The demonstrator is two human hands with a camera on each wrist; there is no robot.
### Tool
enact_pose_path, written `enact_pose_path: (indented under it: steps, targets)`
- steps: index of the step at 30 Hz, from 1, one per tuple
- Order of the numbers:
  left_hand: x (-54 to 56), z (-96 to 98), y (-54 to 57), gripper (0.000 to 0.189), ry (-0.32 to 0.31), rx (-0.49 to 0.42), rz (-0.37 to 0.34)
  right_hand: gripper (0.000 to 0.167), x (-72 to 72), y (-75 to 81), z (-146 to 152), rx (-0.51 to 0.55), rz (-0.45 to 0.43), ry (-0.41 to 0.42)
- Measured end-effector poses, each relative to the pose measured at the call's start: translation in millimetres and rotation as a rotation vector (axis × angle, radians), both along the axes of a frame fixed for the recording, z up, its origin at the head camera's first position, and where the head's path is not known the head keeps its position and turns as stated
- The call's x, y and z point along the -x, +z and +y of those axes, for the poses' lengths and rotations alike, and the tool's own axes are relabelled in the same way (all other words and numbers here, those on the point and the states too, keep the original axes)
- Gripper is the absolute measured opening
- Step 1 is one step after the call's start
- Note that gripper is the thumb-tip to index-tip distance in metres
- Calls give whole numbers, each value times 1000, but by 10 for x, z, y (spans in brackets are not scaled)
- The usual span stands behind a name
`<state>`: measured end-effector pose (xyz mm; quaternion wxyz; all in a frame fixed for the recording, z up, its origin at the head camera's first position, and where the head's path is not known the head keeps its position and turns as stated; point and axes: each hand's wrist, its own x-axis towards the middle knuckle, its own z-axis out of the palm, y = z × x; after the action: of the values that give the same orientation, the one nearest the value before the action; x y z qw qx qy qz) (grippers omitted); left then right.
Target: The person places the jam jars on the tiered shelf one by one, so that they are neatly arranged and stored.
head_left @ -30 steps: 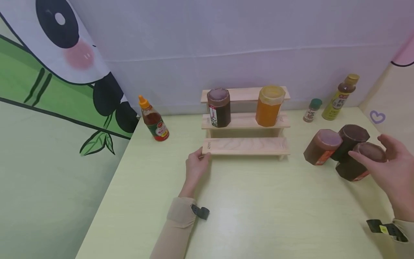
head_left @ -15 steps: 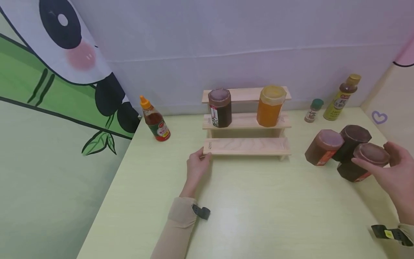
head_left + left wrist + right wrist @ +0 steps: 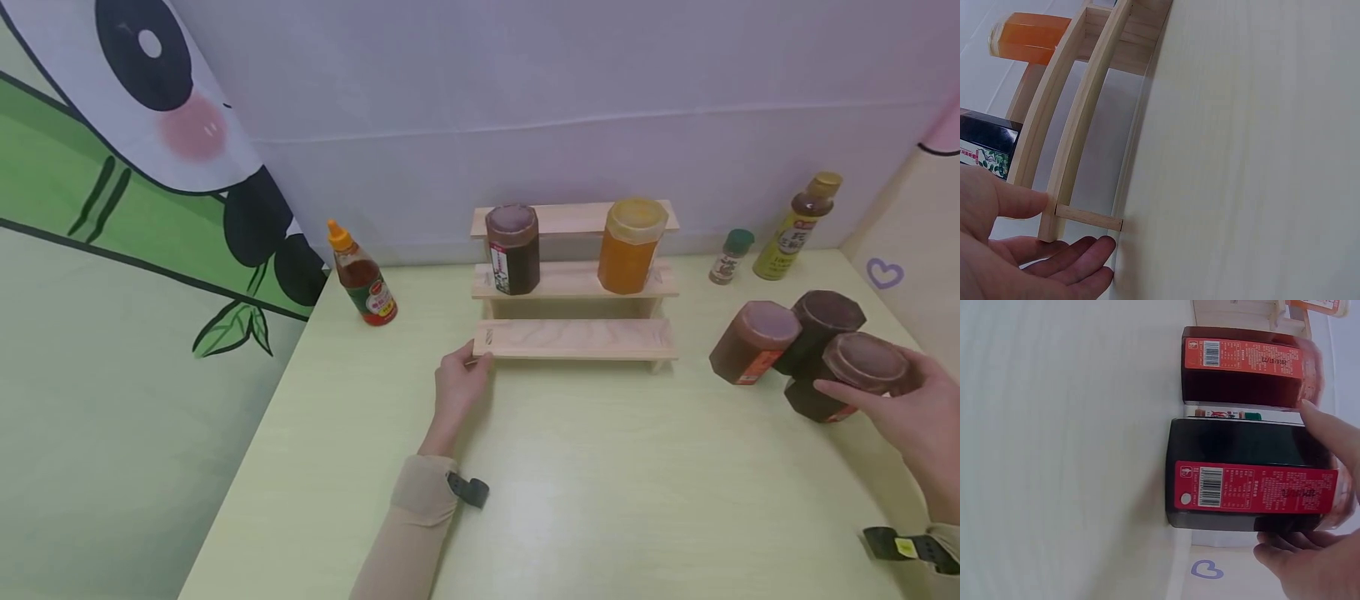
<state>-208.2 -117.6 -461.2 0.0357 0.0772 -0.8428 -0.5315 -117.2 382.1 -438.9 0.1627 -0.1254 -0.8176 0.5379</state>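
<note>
Holding rack [image 3: 573, 337] and jar [image 3: 864, 362]
Left hand [image 3: 459, 385] pinches rack; right hand [image 3: 917, 410] clasps jar near the worktop's [image 3: 600, 492] right edge.

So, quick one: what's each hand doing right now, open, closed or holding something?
Left hand: holding the left end of the wooden rack's lowest shelf.
Right hand: holding the front dark jar near its lid.

Right grip [image 3: 917, 417] now lower and closer around the front dark jar [image 3: 1252, 481] than a second ago.
</note>
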Motion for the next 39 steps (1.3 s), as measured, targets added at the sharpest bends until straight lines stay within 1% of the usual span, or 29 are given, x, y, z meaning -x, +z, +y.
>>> enact_pose_path:
  steps: [3,6,8,10,18,22,25,32,35,39]
  targets:
    - [-1,-1,0,39,-2,1,4,63,2,-10,13,-12,-35,4]
    - [-1,2,-1,39,-2,1,4,64,-2,-29,13,-62,-103,-11]
    - [-1,5,1,40,0,-1,-1,66,1,-42,14,-84,-128,-22]
    - [0,6,0,40,0,0,-5,69,3,-57,20,-85,-134,-19]
    - [-1,0,3,40,3,0,-7,65,22,-77,48,-42,-103,-12]
    - [0,0,0,41,7,0,-12,66,32,-81,48,-40,-106,-6]
    - [1,3,-3,41,8,2,-17,70,34,-83,43,-41,-117,-10]
    - [4,7,-3,40,-6,4,-1,89,18,-87,35,-15,-147,-29]
    - [9,2,-8,40,-8,7,-2,92,10,-89,31,-16,-156,-47]
    - [9,-3,-3,41,-5,14,-9,94,8,-93,19,-45,-178,-63]
